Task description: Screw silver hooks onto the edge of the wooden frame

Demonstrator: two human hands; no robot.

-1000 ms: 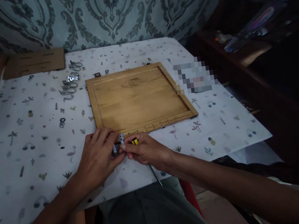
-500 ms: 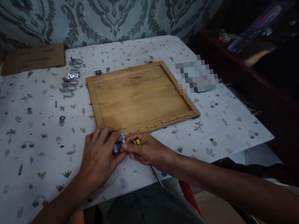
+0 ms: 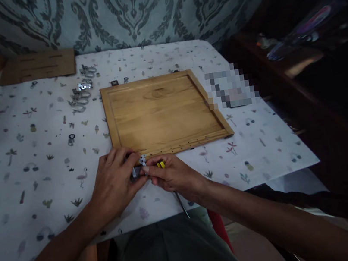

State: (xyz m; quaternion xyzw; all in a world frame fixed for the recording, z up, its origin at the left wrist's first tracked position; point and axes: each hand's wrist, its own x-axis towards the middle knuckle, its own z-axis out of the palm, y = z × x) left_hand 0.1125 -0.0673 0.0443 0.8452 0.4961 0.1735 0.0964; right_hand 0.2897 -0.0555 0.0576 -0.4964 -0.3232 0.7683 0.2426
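Observation:
At the near left corner of a framed wooden panel (image 3: 161, 112), my left hand (image 3: 112, 177) is closed around a metal cabinet hinge (image 3: 137, 171). Its thumb and fingers grip the hinge from the left, hiding part of it. My right hand (image 3: 178, 173) pinches at the hinge's other side with thumb and forefinger. Tucked in that same hand is a screwdriver (image 3: 181, 205) with a yellow and black handle, its shaft pointing down toward my lap. Small dark holes run along the panel's near rail. Whether a screw sits between my right fingertips cannot be seen.
Several metal hinges (image 3: 81, 96) lie in a row on the patterned tablecloth (image 3: 53, 179), left of the panel. Behind them is a flat piece of cardboard (image 3: 36, 67). A blurred-out item (image 3: 231, 87) lies right of the panel. A plastic bottle (image 3: 311, 22) is at the far right.
Almost nothing differs. The right fingers have shifted very slightly at the hinge, and the view has moved a little; both hands keep their hold.

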